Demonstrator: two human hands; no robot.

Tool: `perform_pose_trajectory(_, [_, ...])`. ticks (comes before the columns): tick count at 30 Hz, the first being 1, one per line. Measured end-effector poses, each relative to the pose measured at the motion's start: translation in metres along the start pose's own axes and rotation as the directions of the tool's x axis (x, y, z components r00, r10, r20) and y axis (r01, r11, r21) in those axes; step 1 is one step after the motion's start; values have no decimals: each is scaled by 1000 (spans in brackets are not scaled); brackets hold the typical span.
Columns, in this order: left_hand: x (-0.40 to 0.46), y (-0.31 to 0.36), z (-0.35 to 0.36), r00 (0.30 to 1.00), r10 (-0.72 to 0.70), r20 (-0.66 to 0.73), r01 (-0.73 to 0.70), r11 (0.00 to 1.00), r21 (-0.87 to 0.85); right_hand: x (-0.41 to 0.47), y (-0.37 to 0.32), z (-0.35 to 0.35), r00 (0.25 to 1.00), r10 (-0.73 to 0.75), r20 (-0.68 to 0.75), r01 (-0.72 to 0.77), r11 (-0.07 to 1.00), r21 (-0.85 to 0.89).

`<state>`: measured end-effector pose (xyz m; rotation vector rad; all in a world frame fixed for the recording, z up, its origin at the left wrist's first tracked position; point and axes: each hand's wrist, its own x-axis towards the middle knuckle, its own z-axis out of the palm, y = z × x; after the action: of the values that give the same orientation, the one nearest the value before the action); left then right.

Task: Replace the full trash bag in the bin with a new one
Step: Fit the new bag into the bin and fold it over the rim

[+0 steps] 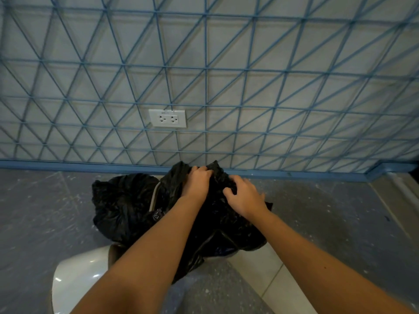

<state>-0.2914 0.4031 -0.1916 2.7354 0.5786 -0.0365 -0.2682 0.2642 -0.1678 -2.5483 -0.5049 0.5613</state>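
Note:
A crumpled black trash bag (217,214) lies bunched over the bin, whose pale rim (154,196) shows only as a thin curved strip. A second bulging mass of black bag (120,200) sits to the left of that rim. My left hand (197,180) grips the gathered top of the black plastic near the wall. Just right of it, my right hand (244,196) clutches a fold of the same plastic with curled fingers. Most of the bin is hidden under the plastic and my forearms.
A white rounded lid-like object (79,275) lies on the floor at the lower left. The wall behind has blue crossing lines, a blue skirting (68,165) and a white double socket (167,118). Grey speckled floor surrounds the bin, with a pale tile strip (267,275) at the lower right.

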Motion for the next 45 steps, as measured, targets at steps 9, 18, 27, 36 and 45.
perform_pose_trajectory(9, [-14,-27,-3,994,7,-113,-15,997,-70,6,1,0,997,21,-68,-23,999,-32])
perform_pose_trajectory(18, [-24,-93,-20,943,-329,49,324,874,-363,7,-6,10,991,60,-116,-64,998,-30])
perform_pose_trajectory(27, [-62,-76,-32,948,-209,-240,226,973,45,-6,-21,11,986,54,-157,-57,998,-17])
perform_pose_trajectory(36, [-92,-99,-7,949,-313,38,312,911,-270,0,-2,15,967,169,-192,-142,979,146])
perform_pose_trajectory(45, [-86,-109,-18,928,-355,115,369,823,-433,3,18,-1,911,413,-10,-409,905,120])
